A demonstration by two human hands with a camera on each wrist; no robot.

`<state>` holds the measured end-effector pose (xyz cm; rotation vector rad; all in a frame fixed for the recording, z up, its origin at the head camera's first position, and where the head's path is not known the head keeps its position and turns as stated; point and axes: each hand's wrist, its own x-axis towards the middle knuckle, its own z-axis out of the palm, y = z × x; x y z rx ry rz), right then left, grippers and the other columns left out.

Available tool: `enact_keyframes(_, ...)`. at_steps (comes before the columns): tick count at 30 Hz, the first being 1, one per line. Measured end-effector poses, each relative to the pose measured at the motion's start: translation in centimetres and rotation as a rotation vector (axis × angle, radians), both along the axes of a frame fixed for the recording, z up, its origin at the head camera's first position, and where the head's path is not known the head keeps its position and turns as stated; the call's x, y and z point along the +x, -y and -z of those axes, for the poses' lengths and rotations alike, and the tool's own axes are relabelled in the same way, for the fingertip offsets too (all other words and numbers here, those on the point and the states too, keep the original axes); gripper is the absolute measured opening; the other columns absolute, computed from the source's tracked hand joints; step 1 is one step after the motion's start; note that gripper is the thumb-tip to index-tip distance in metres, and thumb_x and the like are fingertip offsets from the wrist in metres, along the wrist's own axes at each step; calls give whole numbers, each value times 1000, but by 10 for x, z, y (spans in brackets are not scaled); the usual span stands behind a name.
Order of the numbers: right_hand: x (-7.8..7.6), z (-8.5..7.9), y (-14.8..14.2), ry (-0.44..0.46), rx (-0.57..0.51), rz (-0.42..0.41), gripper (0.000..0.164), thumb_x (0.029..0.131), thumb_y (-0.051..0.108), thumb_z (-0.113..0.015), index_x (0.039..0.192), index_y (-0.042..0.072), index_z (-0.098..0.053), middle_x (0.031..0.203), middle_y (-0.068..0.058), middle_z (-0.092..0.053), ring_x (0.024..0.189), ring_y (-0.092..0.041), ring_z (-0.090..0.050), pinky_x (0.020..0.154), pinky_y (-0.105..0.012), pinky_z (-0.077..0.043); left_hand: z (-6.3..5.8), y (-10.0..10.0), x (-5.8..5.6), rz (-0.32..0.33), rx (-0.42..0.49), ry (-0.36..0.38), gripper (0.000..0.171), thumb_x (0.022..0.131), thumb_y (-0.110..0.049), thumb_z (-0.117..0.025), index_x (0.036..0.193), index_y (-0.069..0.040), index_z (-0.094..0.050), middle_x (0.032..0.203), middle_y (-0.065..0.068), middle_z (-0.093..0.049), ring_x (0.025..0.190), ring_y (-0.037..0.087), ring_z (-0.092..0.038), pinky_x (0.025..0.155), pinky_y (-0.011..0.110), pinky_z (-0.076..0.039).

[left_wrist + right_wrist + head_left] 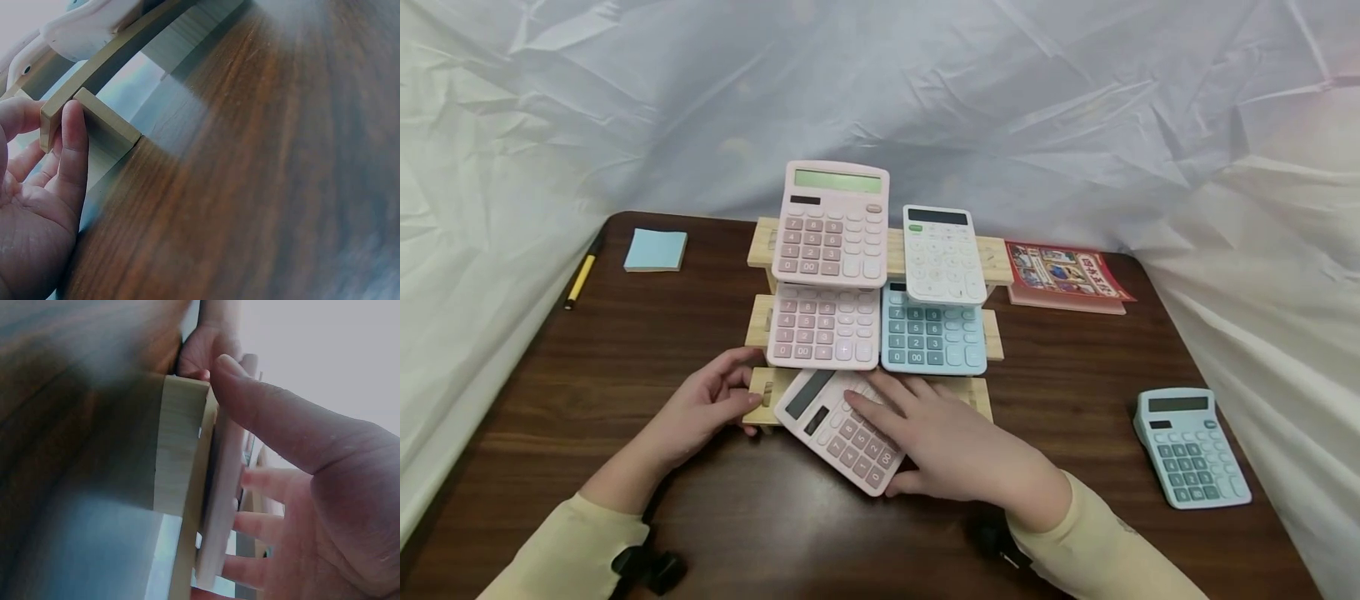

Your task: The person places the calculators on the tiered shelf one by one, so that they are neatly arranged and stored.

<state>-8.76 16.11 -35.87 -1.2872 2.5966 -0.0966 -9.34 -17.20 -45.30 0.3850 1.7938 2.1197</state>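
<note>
A pink calculator [850, 433] lies askew on the lowest step of a three-step wooden rack [977, 396], its lower corner jutting out past the front edge. My right hand [955, 442] holds it, fingers over its face and thumb by the near corner. In the right wrist view the calculator's edge [222, 494] shows between thumb and fingers. At the left end of that step, my left hand [707, 404] grips the wood. The left wrist view has the fingers around the rack's end [59, 112]. Part of the calculator's keypad is hidden under my right hand.
Higher steps bear two pink calculators [835, 200], a white calculator [943, 258] and a blue calculator [932, 337]. Another blue calculator [1191, 450] lies right, a red booklet [1067, 275] behind the rack's right end. Sticky notes [655, 250] and a yellow marker [582, 279] lie left.
</note>
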Motion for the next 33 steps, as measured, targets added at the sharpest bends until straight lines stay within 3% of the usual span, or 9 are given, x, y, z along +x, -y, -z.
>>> enact_keyframes(6,-1,-6,-2,-5,-13,8,101,75,61,-74,155,36,-16,161,-2,-11,140,-29,-26,102,-52,-35,-1,0,0,1,-5,8,55,95,4,-57,143,-3,-31,100,26,-53,79,25,-65,59,48,-55)
enact_keyframes(12,1,-6,0,-45,-16,10,98,75,62,-73,154,30,-24,159,-6,-19,141,-26,-25,104,-53,-32,-1,0,0,7,-7,14,56,95,3,-56,144,-3,-30,101,26,-53,81,25,-65,59,47,-56)
enact_keyframes(19,3,-5,4,-145,-74,-7,88,76,65,-70,147,22,-39,149,-8,-33,132,-24,-36,99,-50,-35,0,0,0,10,-15,16,56,95,2,-57,144,-4,-30,103,26,-54,82,26,-66,59,47,-56)
enact_keyframes(27,7,-3,8,-214,-65,2,87,78,66,-67,146,18,-42,145,-14,-37,125,-29,-42,100,-50,-35,-1,1,0,11,-11,16,57,95,2,-57,145,-3,-30,103,27,-53,81,26,-65,59,48,-55)
enact_keyframes(33,10,-3,10,-257,-61,-11,82,77,56,-68,143,14,-45,141,-17,-40,118,-32,-46,96,-49,-39,-1,1,0,5,-34,34,57,96,0,-57,146,-5,-29,104,28,-53,82,28,-65,61,50,-55)
